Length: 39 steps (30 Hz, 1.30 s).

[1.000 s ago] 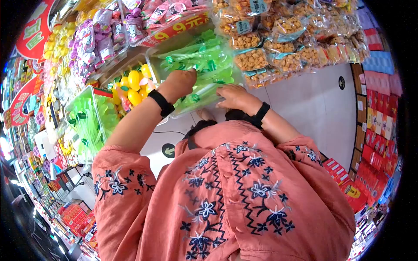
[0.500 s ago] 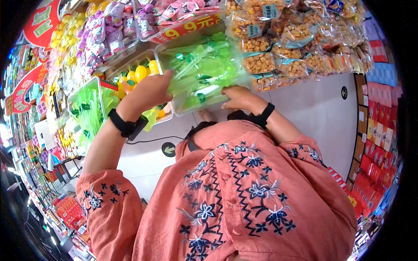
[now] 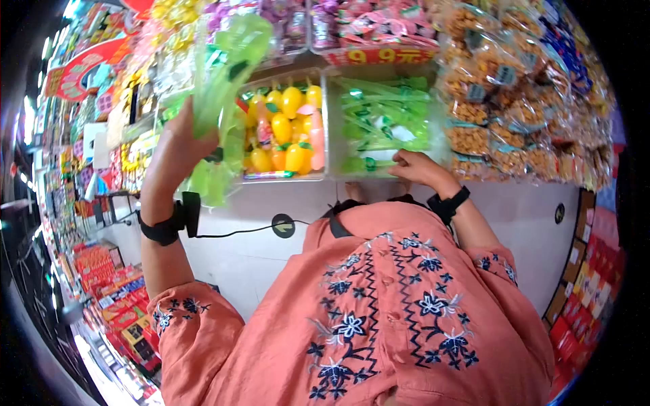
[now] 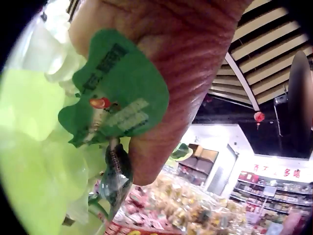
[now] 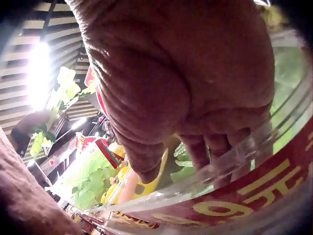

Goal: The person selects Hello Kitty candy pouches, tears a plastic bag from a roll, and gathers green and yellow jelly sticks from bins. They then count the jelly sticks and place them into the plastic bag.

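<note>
My left hand (image 3: 177,150) is raised at the left in the head view, gripping a bunch of translucent green items (image 3: 233,74) above the left bins. In the left wrist view a dark green leaf-shaped tag (image 4: 120,88) lies against the palm (image 4: 190,54), with pale green pieces (image 4: 29,161) beside it. My right hand (image 3: 421,169) is at the front edge of a clear bin (image 3: 332,135) of green packages (image 3: 386,122). In the right wrist view its fingers (image 5: 215,147) reach down over the clear rim (image 5: 195,188), relaxed; no held thing shows.
Left of the green bin stands a bin of yellow mango-shaped items (image 3: 292,101). Bagged snacks (image 3: 474,135) are piled to the right. Pink packages (image 3: 379,27) lie behind a red price strip (image 3: 386,55). A cable (image 3: 250,232) hangs from the left wristband.
My left hand has left the green bin, moved left and risen with the green bunch in its grip. My right hand stays by the front rim while the head view has shifted.
</note>
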Motion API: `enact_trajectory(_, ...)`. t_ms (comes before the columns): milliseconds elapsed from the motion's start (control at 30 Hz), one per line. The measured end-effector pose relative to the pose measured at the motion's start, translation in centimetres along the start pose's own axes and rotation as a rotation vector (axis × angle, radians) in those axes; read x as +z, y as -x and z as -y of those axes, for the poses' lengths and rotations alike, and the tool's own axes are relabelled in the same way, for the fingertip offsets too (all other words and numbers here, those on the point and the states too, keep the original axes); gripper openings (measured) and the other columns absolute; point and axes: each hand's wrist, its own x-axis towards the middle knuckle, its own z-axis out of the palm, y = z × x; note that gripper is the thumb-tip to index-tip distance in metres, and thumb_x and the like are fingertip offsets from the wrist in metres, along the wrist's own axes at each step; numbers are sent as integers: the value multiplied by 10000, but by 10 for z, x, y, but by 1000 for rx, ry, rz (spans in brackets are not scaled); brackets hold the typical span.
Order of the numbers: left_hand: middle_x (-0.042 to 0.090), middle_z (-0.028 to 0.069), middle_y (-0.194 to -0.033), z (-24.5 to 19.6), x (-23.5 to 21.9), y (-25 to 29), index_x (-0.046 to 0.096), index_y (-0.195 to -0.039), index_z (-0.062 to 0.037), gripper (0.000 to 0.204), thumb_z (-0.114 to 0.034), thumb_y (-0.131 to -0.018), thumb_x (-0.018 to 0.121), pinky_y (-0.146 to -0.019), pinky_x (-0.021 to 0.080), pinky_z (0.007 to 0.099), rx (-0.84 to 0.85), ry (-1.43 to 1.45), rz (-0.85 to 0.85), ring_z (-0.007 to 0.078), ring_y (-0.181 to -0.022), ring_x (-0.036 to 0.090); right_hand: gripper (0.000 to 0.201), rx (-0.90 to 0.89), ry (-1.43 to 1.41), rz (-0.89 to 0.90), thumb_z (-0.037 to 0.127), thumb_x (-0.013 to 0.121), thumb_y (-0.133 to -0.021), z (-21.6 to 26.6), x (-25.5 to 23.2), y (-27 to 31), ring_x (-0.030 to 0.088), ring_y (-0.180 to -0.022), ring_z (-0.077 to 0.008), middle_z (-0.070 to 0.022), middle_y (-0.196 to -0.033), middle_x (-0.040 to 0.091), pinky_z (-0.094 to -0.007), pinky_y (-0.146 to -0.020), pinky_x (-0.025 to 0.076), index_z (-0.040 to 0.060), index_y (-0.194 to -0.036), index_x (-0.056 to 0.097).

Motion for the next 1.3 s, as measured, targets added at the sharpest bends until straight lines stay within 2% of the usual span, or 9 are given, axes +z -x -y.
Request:
enact_trajectory(167,668,254,-944,65,-44,18,496,-1287,0,490,-99,-823,622,-710,530,425,-243,-130,-151,336,-811,681,578,-8,-19,32,438,717,-862,7,5,-8,680,-876,-287,-201,-976,699,-376,-741,532,-32,-1181,607)
enact_trajectory(267,672,288,-1024,126,-42,21,476,-1315,6,544,-128,-814,640,-738,531,461,-397,-279,-146,383,-883,691,463,-35,-10,0,344,736,-876,0,12,-16,628,-817,-192,-128,-912,672,-337,-709,508,-12,-1146,612)
enact_trajectory(367,614,342,-1188,225,-9,31,427,-1389,21,701,-252,-820,732,-913,512,473,-278,-278,-98,428,-1100,628,450,-19,-11,-25,339,732,-880,4,12,-15,625,-813,-193,-131,-911,671,-339,-710,510,-7,-1142,611)
enact_trajectory(467,435,358,-1420,235,15,40,323,-1481,62,913,-405,-834,767,-1104,390,449,-369,-296,-17,456,-1330,451,528,-6,9,-20,409,725,-861,2,12,-14,672,-841,-263,-202,-946,695,-369,-713,527,-17,-1152,610)
enact_trajectory(667,507,348,-1346,197,8,40,419,-1431,42,786,-391,-862,745,-1044,441,467,-322,-314,-107,456,-1263,510,525,-35,11,-47,404,726,-856,-9,18,-13,671,-823,-264,-196,-908,695,-374,-697,524,-23,-1138,611)
enact_trajectory(867,577,229,-1313,36,6,13,481,-1397,-71,586,-297,-910,715,-937,500,457,49,-295,-288,411,-1166,585,460,-20,139,-37,368,678,-895,-5,16,-15,672,-845,-286,-196,-939,687,-377,-723,524,-24,-1124,604)
enact_trajectory(1033,558,223,-1336,-68,96,-26,479,-1382,-13,665,-271,-841,768,-1024,452,417,279,57,26,394,-1215,550,454,78,123,-38,363,674,-893,19,7,1,677,-859,-320,-220,-951,689,-409,-734,524,-28,-1112,607)
enact_trajectory(1100,509,223,-1408,-83,152,-50,440,-1415,-13,726,-335,-849,762,-1050,439,409,459,76,110,386,-1263,533,462,35,145,-86,374,660,-885,4,10,2,654,-944,-408,-250,-1007,685,-457,-806,511,-28,-1110,628)
enact_trajectory(1300,523,234,-1360,-95,291,-148,421,-1402,38,900,-404,-725,816,-1018,444,490,419,-106,250,402,-1243,528,420,1,140,-207,342,642,-892,-6,6,6,642,-974,-423,-255,-1026,673,-481,-824,503,-29,-1088,624)
